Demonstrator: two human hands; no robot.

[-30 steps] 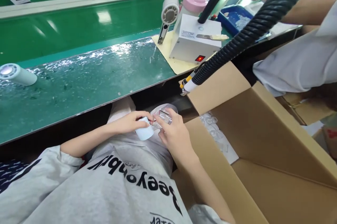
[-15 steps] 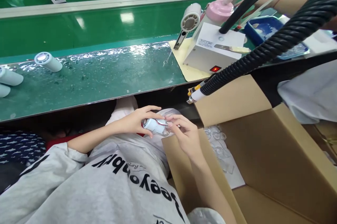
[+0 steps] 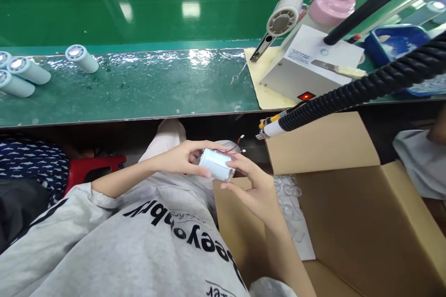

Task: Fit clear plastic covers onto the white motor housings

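Above my lap, a light blue cylinder (image 3: 214,165) lies tilted between my two hands, with a clear rim at its right end. Thin red and dark wires (image 3: 238,143) with small white plugs stick out past its far side. My left hand (image 3: 183,157) is closed round the left end, thumb on the near side. The fingers of my right hand (image 3: 258,188) curl over the right end, the thumb below it; the fingertips behind are hidden. Similar light blue cylinders (image 3: 29,70) lie at the bench's left, and one more (image 3: 82,59) leans nearby.
A cardboard box (image 3: 358,213) stands open at my right with clear plastic parts (image 3: 288,199) inside. Over it hangs a black ribbed hose (image 3: 348,85) with a metal tip. On the bench (image 3: 156,88) are a white machine (image 3: 306,64), a handheld fan (image 3: 284,18) and a blue basket (image 3: 393,39).
The cylinder has been turned, its wires now pointing away beyond it. My right hand has shifted from the wires to the right end. The view has moved.
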